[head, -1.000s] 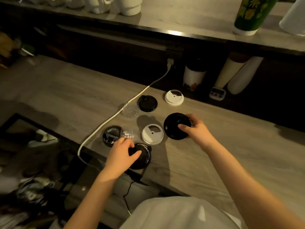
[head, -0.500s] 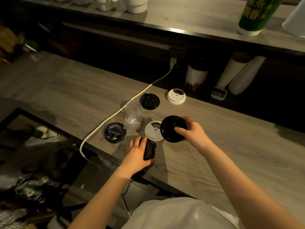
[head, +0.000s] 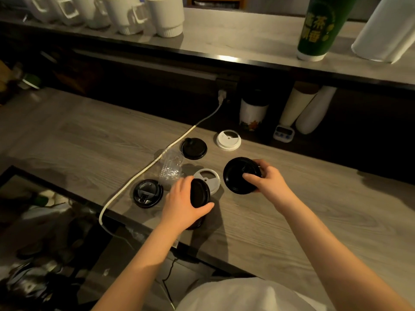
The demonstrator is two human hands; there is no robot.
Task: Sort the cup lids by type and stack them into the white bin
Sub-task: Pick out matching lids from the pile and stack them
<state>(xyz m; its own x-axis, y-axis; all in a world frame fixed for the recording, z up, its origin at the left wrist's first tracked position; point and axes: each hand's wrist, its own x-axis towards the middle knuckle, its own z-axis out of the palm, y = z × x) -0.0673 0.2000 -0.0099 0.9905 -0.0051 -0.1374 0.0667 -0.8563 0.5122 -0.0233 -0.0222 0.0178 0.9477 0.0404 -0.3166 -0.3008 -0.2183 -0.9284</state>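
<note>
My left hand grips a black lid, tilted up on edge above the wooden counter. My right hand holds a larger black lid lifted and tilted toward me, thumb on its face. Behind my left hand a white lid lies partly hidden. Another black lid lies to the left, a black lid and a white lid farther back. Clear lids rest by the cord. No white bin is in view.
A white power cord crosses the counter from a wall socket to the front edge. Cup stacks, a patterned cup and a small timer stand under the upper shelf. White mugs and a green cup sit above.
My left hand lifted its black lid off the counter and tipped it on edge, moving right. My right hand stayed nearly in place with its black lid.
</note>
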